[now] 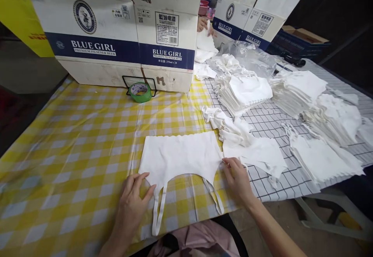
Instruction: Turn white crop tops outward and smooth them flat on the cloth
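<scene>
On the yellow-checked side of the desk (pixel 87 132), straight before the person in the head view, a white strapped top (pixel 182 154) lies spread nearly flat, scalloped hem away from the body and shoulder straps (pixel 162 210) towards it. The left hand (pixel 134 200) rests at its left edge, relaxed, thumb well apart from the fingers; the right hand (pixel 237 177) has its fingertips drawn together at the right edge, though whether they pinch the cloth or only press on it I cannot tell. With the top placed like this, good handling looks to be a matter of light, even outward tension from both edges, enough to ease out any ripples without bowing the hem or stretching the curved neckline. The straps seem to want care too: both lie in loops toward the near rim, so they are best kept straight and untwisted. Loose white garments (pixel 253 150) lie just beside the right hand, so its path should be tidy, while the tape roll (pixel 141 94) sits well apart, by the carton (pixel 116 35)
</scene>
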`<state>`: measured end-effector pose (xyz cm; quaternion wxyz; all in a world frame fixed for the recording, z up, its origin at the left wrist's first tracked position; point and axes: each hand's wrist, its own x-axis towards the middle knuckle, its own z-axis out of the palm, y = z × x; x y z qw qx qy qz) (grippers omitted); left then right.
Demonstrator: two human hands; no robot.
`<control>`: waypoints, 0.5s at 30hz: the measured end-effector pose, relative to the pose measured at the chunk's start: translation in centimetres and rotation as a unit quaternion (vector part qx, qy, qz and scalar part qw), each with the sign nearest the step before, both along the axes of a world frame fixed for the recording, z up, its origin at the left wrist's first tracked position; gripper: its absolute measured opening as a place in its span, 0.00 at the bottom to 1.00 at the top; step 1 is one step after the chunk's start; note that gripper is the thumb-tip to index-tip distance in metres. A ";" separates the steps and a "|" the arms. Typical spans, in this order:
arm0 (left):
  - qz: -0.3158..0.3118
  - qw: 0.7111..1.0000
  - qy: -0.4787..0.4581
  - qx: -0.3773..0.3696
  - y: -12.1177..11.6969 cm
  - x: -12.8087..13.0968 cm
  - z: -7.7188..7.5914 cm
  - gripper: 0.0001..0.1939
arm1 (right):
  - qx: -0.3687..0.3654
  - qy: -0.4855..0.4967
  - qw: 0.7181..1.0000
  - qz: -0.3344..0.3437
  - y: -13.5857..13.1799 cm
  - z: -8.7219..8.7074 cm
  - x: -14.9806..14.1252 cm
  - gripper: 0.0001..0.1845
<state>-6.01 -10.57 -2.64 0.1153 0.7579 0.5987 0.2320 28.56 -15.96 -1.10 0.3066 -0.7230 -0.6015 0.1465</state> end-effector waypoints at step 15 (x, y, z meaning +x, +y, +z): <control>0.020 0.985 0.024 -0.171 -5.7 -1.1 1.6 0.13 | -0.177 0.116 0.974 -0.078 -6.3 0.8 0.4 0.19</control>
